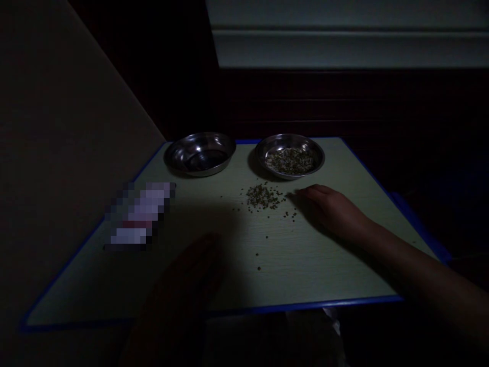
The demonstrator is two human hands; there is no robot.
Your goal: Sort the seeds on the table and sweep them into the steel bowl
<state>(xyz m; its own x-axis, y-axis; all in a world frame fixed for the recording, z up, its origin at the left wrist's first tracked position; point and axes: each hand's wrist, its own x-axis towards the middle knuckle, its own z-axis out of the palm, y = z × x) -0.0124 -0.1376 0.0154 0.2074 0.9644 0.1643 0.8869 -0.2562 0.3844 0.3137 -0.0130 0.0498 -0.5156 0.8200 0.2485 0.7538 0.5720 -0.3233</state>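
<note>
Inspecting a dimly lit table (pixel 317 265) with a blue edge. Found a loose pile of small grains (pixel 262 196), dark and pale mixed, lying on the table at centre, on the near side of the right bowl (pixel 292 176). Noted the right hand (pixel 323 199) just right of the pile, with fingers bent together and tips pointing left towards the outermost grains. Unable to confirm or exclude a grain pinched between those tips. Noted the left hand (pixel 198 260) at near left, in deep shadow; unable to determine the state of its fingers, grasping or released.

Recommended for handling at the pile: keep fingertips low and light, start at the outer edge, take few grains at a time. Avoid sweeping; judged likely to roll or scatter under a push. Keep the right wrist clear of the strays on its near side.

Also recorded: more grains (pixel 292 159) inside the right bowl, dark and pale together; a second metal bowl, the left bowl (pixel 219 168), on the far side; a pixelated flat item (pixel 147 214) near the left edge, not identifiable. Listed as hindrances: poor light for sorting dark from pale by eye, and stray grains (pixel 259 268) towards the near edge, between the hands.
</note>
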